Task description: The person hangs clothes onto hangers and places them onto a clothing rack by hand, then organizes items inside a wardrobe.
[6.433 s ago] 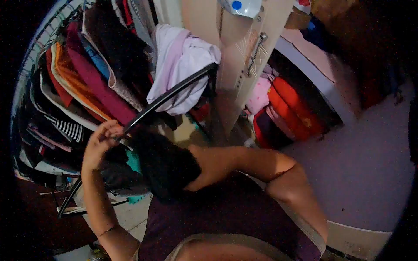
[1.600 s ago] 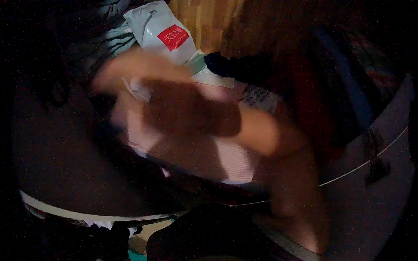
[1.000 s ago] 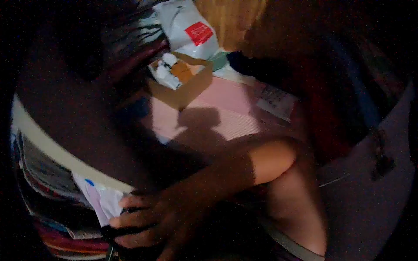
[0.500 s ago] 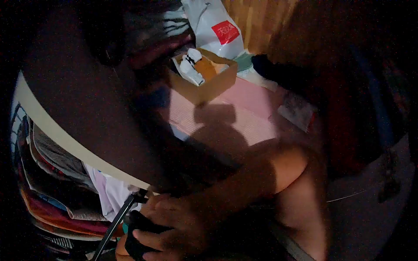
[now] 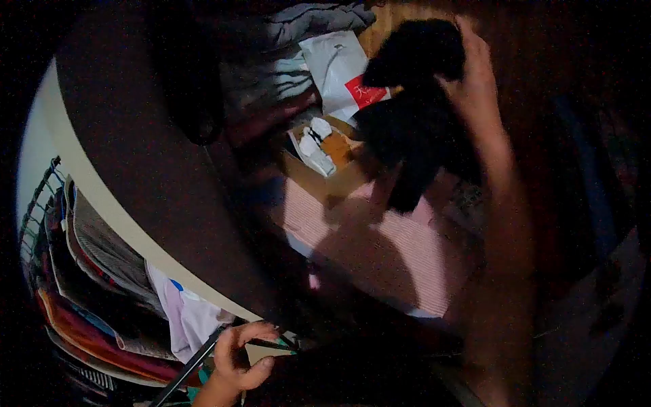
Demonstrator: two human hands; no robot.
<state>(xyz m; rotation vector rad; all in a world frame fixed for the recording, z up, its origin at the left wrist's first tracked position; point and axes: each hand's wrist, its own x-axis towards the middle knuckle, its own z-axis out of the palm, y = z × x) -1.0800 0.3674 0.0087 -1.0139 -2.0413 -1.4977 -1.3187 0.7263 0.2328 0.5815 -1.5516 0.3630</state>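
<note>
My right hand (image 5: 478,81) is raised at the upper right, its fingers and thumb gripping a black cloth (image 5: 420,115) that hangs in a dark bunch. The cloth hangs over the pink striped surface (image 5: 434,271), just right of an open cardboard box (image 5: 312,176). At the lower left, my left hand (image 5: 241,359) has its thumb and forefinger apart in a curve, with nothing seen between them. It is beside the upper end of a slim black bar (image 5: 186,370). Whether its other fingers touch the bar is unclear.
White and orange items (image 5: 332,146) lie in the box. Behind it is a white plastic bag (image 5: 336,68) with a red label. Grey fabric (image 5: 315,20) is at the top. A dark panel with a pale edge (image 5: 159,251) curves above hanging clothes (image 5: 108,237) and a white-lilac garment (image 5: 190,315).
My right hand has swung from beside the bar to the upper right, carrying the black cloth. My left hand, mostly hidden before, now shows with thumb and forefinger spread.
</note>
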